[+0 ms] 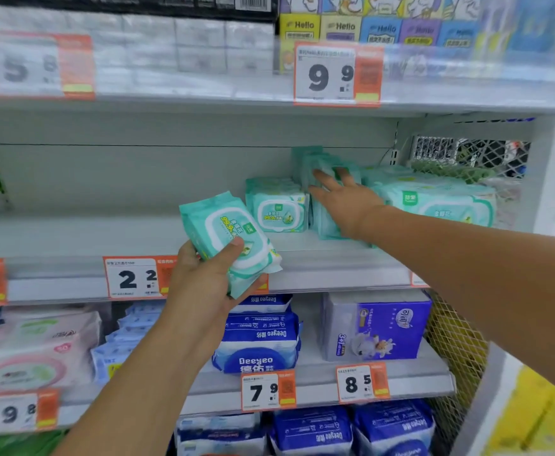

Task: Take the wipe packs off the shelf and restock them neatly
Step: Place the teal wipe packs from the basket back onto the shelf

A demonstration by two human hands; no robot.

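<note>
Two hands: left hand (203, 284), right hand (345, 205); one mint-green wipe pack (230, 240) held; seven price tags, one reading "2.2" (134, 278); packs on the shelf too overlapped to count

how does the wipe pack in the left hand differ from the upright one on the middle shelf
The held pack is off the shelf, tilted, gripped by the left hand; the shelf pack stands upright, untouched. The held pack's label runs slanted; the shelf pack's reads level. Both are mint green with white lids.
</note>
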